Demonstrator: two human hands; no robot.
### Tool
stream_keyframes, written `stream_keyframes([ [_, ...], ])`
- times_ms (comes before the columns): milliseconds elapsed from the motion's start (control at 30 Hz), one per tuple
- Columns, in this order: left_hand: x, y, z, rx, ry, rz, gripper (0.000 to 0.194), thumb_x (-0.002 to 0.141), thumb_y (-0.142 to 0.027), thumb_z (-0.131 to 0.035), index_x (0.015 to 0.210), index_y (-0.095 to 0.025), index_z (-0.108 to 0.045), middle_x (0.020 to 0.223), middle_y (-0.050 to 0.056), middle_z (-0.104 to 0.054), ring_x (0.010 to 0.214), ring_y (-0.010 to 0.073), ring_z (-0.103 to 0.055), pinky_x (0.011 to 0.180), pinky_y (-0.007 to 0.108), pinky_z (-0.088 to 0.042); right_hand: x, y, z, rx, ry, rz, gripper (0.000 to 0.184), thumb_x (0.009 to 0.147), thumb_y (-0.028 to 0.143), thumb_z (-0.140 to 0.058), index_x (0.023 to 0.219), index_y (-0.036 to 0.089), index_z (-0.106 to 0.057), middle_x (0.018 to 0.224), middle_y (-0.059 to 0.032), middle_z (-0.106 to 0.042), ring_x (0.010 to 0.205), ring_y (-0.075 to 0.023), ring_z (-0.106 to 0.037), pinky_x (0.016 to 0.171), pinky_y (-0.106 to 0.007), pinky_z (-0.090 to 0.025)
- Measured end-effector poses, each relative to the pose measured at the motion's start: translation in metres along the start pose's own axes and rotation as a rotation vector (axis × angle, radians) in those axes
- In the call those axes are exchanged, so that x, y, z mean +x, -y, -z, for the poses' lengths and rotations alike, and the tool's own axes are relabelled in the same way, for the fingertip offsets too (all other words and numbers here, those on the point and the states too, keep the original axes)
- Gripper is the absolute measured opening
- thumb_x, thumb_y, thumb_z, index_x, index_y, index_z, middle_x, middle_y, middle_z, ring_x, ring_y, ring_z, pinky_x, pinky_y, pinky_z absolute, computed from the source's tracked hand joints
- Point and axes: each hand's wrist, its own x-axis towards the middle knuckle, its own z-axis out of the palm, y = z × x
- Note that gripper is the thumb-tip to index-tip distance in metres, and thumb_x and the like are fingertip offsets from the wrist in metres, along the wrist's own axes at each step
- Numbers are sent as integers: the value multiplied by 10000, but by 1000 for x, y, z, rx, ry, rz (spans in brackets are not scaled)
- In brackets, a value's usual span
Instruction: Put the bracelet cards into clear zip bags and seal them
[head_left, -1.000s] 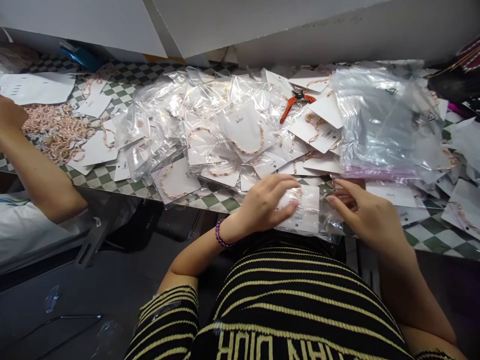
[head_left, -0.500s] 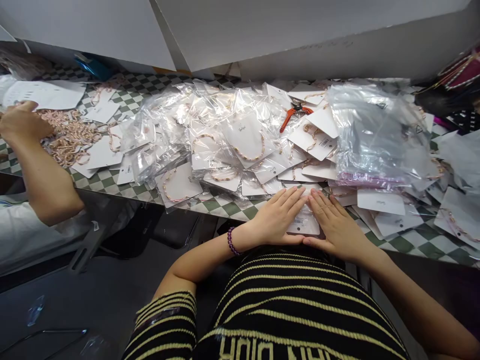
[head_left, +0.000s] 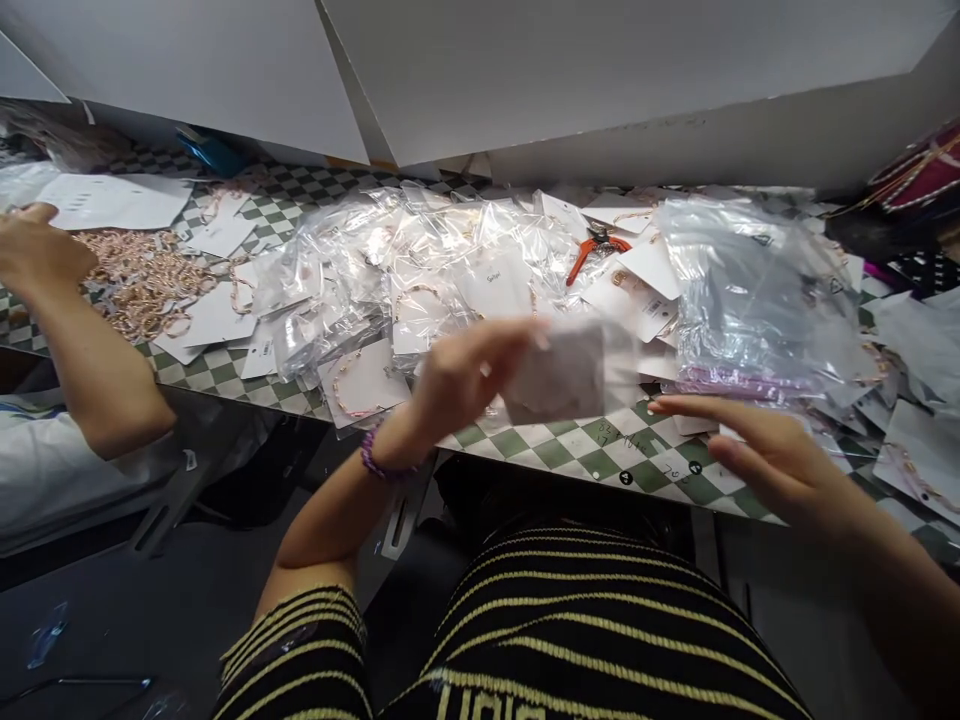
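Observation:
My left hand (head_left: 469, 375) is raised over the table's front part, pinching the left edge of a bagged jewellery card (head_left: 562, 375). Motion blurs the card, so what is on it cannot be made out. To the right, my right hand (head_left: 765, 450) hovers above the table edge with its fingers stretched out and nothing in them. Behind the held card lies a heap of bagged cards (head_left: 491, 285) carrying beaded bracelets or necklaces. A stack of clear plastic bags (head_left: 750, 290) sits beyond my right hand.
Red-handled pliers (head_left: 596, 250) rest on the cards. At the left, another person's hand (head_left: 45, 255) is beside a pile of loose beaded chains (head_left: 146, 285). A checkered cloth (head_left: 540, 450) covers the table, and white panels (head_left: 600, 80) stand along its back.
Both hands were pressed flat on the bagged card at the table edge. My left hand has lifted it and moved left; my right hand has let go and moved right.

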Motion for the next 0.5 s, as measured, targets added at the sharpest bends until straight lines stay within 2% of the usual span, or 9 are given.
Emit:
stream_keyframes([
  [67, 26, 43, 27, 89, -103, 125, 253, 1047, -362, -425, 1243, -262, -549, 1015, -40, -694, 761, 64, -604, 549, 222, -485, 12, -7, 19, -84, -121, -28, 361, 966, 448, -489, 1266, 317, -642, 1188, -34, -698, 1073, -249, -686, 903, -418, -592],
  [100, 38, 69, 39, 161, -82, 172, 338, 1017, -499, -454, 1232, -258, -552, 1018, -39, -686, 754, 71, -572, 594, 252, -505, 19, -15, 27, -168, -186, -36, 384, 952, 465, -515, 1283, 310, -634, 1209, -53, -686, 1101, -270, -672, 944, -451, -571],
  [133, 48, 96, 49, 234, -54, 259, 437, 981, -593, -469, 1237, -247, -545, 1066, -30, -672, 819, 87, -566, 715, 287, -543, 26, -27, 33, -268, -254, -46, 441, 938, 490, -535, 1326, 295, -607, 1268, -77, -654, 1164, -306, -638, 1002, -500, -533],
  [200, 61, 147, 63, 345, 15, 475, 668, 850, -717, -609, 1281, -219, -503, 1109, -21, -648, 928, 125, -548, 967, 368, -521, 39, -59, 38, -433, -308, -71, 644, 926, 562, -510, 1487, 252, -443, 1481, -121, -477, 1397, -407, -414, 1146, -643, -341],
  [233, 62, 167, 65, 362, 45, 576, 752, 802, -755, -639, 1289, -203, -489, 1168, -13, -624, 1002, 153, -530, 1049, 410, -482, 43, -76, 38, -473, -323, -101, 712, 900, 601, -532, 1504, 241, -414, 1518, -126, -427, 1418, -451, -360, 1137, -700, -301],
  [267, 61, 184, 65, 359, 91, 616, 816, 768, -781, -655, 1301, -190, -473, 1251, 0, -586, 1108, 193, -499, 1121, 455, -426, 47, -92, 36, -484, -298, -138, 712, 895, 606, -539, 1494, 238, -423, 1515, -130, -432, 1396, -462, -388, 1110, -715, -327],
  [367, 48, 205, 55, 334, 16, 496, 879, 716, -792, -697, 1338, -223, -447, 1448, 35, -425, 1371, 307, -315, 1242, 555, -249, 49, -123, 26, -487, -271, -177, 625, 946, 563, -477, 1450, 193, -477, 1500, -179, -440, 1368, -444, -438, 1102, -663, -371],
  [433, 39, 200, 46, 322, -84, 406, 804, 750, -752, -687, 1352, -278, -442, 1497, 49, -359, 1436, 322, -238, 1259, 567, -210, 45, -127, 21, -492, -286, -181, 618, 975, 546, -418, 1456, 162, -472, 1506, -204, -421, 1384, -444, -418, 1117, -654, -348],
  [500, 37, 185, 38, 319, -134, 355, 701, 802, -697, -657, 1346, -307, -448, 1501, 62, -354, 1450, 320, -237, 1258, 572, -218, 41, -124, 21, -487, -305, -190, 644, 985, 544, -386, 1495, 152, -421, 1519, -202, -403, 1401, -437, -396, 1129, -654, -331],
])
